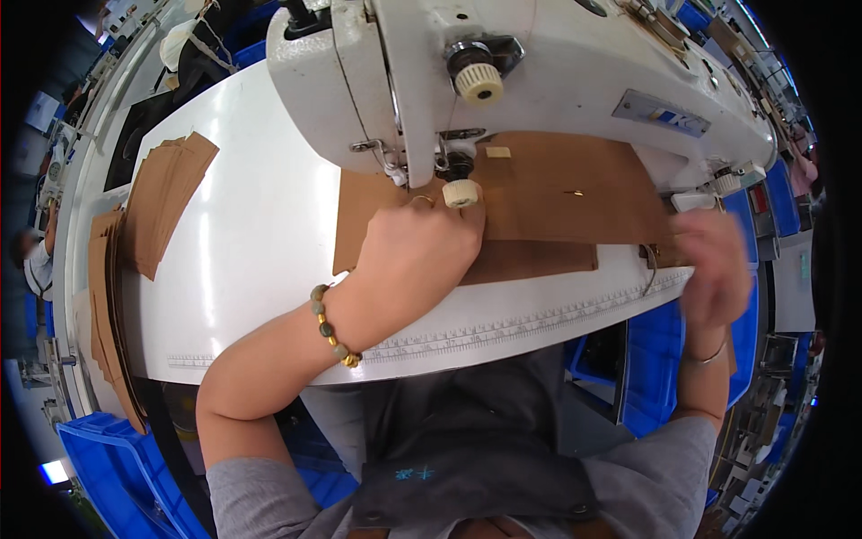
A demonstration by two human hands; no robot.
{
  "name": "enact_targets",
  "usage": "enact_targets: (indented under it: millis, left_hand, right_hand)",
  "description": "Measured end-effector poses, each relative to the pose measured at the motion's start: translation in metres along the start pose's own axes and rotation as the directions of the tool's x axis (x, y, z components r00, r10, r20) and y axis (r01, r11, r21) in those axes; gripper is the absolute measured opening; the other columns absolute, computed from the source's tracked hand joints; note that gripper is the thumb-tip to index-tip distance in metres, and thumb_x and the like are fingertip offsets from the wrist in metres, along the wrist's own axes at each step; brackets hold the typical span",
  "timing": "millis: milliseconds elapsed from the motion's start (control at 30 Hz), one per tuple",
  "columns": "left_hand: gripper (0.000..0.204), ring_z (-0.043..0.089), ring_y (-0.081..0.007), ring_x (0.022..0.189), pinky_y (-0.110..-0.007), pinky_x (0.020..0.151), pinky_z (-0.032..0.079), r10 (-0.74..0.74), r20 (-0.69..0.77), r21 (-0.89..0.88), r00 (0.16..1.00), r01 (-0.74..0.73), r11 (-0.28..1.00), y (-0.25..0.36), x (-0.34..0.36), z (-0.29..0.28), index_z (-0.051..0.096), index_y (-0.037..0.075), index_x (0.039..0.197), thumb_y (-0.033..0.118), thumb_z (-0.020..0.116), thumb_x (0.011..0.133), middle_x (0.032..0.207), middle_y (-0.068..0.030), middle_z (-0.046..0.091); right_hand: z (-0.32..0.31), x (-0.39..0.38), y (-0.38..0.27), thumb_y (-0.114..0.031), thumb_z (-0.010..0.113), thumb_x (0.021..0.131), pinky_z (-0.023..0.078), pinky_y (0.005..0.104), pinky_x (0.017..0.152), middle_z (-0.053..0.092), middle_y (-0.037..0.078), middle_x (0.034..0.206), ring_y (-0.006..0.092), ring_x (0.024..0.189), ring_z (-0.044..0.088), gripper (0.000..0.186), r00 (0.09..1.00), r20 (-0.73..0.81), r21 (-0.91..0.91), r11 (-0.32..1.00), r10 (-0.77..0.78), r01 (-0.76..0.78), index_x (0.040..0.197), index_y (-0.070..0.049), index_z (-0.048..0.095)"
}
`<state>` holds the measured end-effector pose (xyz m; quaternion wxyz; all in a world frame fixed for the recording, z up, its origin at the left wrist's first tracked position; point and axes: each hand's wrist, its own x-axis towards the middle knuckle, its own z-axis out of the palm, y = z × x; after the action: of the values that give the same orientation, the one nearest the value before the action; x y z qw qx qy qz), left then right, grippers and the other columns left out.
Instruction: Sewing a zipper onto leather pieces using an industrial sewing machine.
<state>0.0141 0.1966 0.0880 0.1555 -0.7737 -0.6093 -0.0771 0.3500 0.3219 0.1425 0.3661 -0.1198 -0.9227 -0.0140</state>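
A white sewing machine (pixel 548 67) stands over a white table (pixel 233 234) with a printed ruler strip. Brown flat pieces (pixel 566 198) lie under and beside the needle area, one overlapping another. My left hand (pixel 422 247), with a beaded bracelet on its wrist, rests on them at the needle, fingers bent and together; the fingertips are hidden, partly behind a cream knob (pixel 460 192). My right hand (pixel 714 260) is blurred at the right end of the upper brown piece, so I cannot make out its grip.
Stacks of brown pieces (pixel 162 198) lie at the table's left. Blue bins (pixel 121 472) sit below the table on both sides. Another person (pixel 38 265) is at the far left, among other machines and worktables.
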Motion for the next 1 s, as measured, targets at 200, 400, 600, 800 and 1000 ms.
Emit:
enact_targets:
  millis: [200, 400, 600, 800, 1000]
  left_hand:
    - [0.042, 0.075, -0.0200, 0.071, -0.031, 0.052, 0.056, -0.049, -0.153, -0.167, 0.987, 0.023, 0.986, 0.009, -0.010, -0.023, 0.069, -0.003, 0.123, 0.007, 0.065, 0.083, 0.091, -0.0110, 0.074]
    - [0.048, 0.077, -0.0259, 0.097, -0.035, 0.074, 0.063, -0.041, -0.237, -0.202, 0.971, -0.008, 0.979, 0.001, -0.032, -0.010, 0.068, 0.002, 0.130, 0.005, 0.068, 0.083, 0.121, -0.0131, 0.076]
    - [0.052, 0.062, -0.0328, 0.134, -0.044, 0.108, 0.054, 0.050, -0.046, -0.208, 0.998, -0.059, 0.976, -0.020, -0.058, 0.010, 0.064, -0.002, 0.137, 0.006, 0.066, 0.086, 0.145, -0.0182, 0.064]
    - [0.047, 0.067, -0.0345, 0.128, -0.042, 0.104, 0.056, -0.016, 0.011, -0.047, 1.000, 0.016, 0.999, -0.013, -0.059, 0.014, 0.064, -0.005, 0.136, 0.009, 0.059, 0.091, 0.143, -0.0206, 0.065]
    - [0.046, 0.069, -0.0331, 0.123, -0.040, 0.101, 0.057, -0.068, 0.023, 0.004, 0.997, 0.068, 0.998, -0.022, -0.045, 0.003, 0.066, -0.004, 0.134, 0.004, 0.060, 0.088, 0.139, -0.0204, 0.068]
  right_hand:
    - [0.129, 0.058, -0.074, -0.021, 0.074, 0.092, 0.059, 0.0474, 0.087, 0.075, 0.011, 0.117, 0.0307, 0.107, 0.072, 0.025, 0.899, 0.296, 0.416, 0.891, -0.324, 0.184, 0.111, -0.003, 0.073]
    - [0.111, 0.086, -0.026, -0.019, 0.073, 0.091, 0.057, 0.0461, 0.083, 0.074, 0.014, 0.112, 0.0328, 0.101, 0.070, 0.022, 0.877, 0.428, 0.386, 0.922, -0.219, 0.042, 0.106, -0.003, 0.072]
    - [0.075, 0.077, 0.009, -0.018, 0.072, 0.091, 0.054, 0.0449, 0.079, 0.072, 0.016, 0.107, 0.0350, 0.095, 0.069, 0.019, 0.758, 0.646, 0.257, 0.961, -0.094, -0.100, 0.101, -0.002, 0.071]
    - [0.002, 0.055, -0.014, -0.016, 0.072, 0.090, 0.052, 0.0436, 0.075, 0.071, 0.018, 0.101, 0.0371, 0.089, 0.067, 0.016, 0.682, 0.573, -0.337, 0.889, 0.454, -0.309, 0.097, -0.002, 0.070]
    - [0.051, 0.069, -0.066, -0.018, 0.081, 0.081, 0.054, 0.0455, 0.087, 0.067, 0.016, 0.109, 0.0396, 0.100, 0.065, 0.034, 0.923, 0.356, 0.006, 0.987, 0.148, -0.160, 0.109, -0.002, 0.070]
